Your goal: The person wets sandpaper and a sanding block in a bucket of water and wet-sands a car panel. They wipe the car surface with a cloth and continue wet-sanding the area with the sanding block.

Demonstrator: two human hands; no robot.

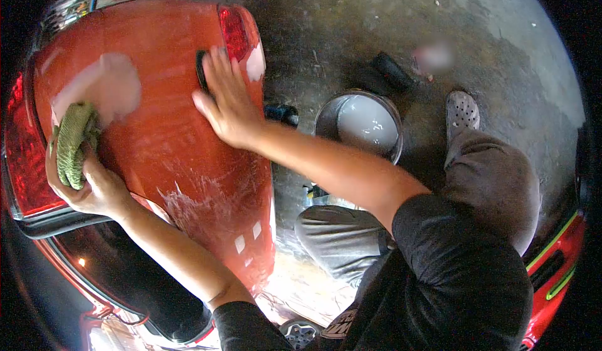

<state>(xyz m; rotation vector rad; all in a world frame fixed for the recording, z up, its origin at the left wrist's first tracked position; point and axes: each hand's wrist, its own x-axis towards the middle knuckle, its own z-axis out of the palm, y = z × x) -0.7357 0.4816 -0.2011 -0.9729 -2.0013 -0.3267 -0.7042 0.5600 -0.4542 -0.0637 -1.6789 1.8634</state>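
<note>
In the head view, my left hand (97, 187) is closed around a folded green cloth (76, 144), at the left side of the orange-red car body panel (160, 131). A pale, dull patch (116, 84) lies just above the cloth. My right hand (229, 103) rests with its fingers stretched over a black sanding block (201, 69), pressed to the panel near the small red tail light (233, 31). Only the block's left edge shows; the fingers hide the rest. White scuffs (194, 204) streak the panel below my right hand.
A metal bucket of whitish liquid (367, 122) stands on the concrete floor, right of the car. Beyond it lies a dark object (392, 71). A larger red tail light (28, 157) is at far left. Another red vehicle part (558, 269) edges the lower right.
</note>
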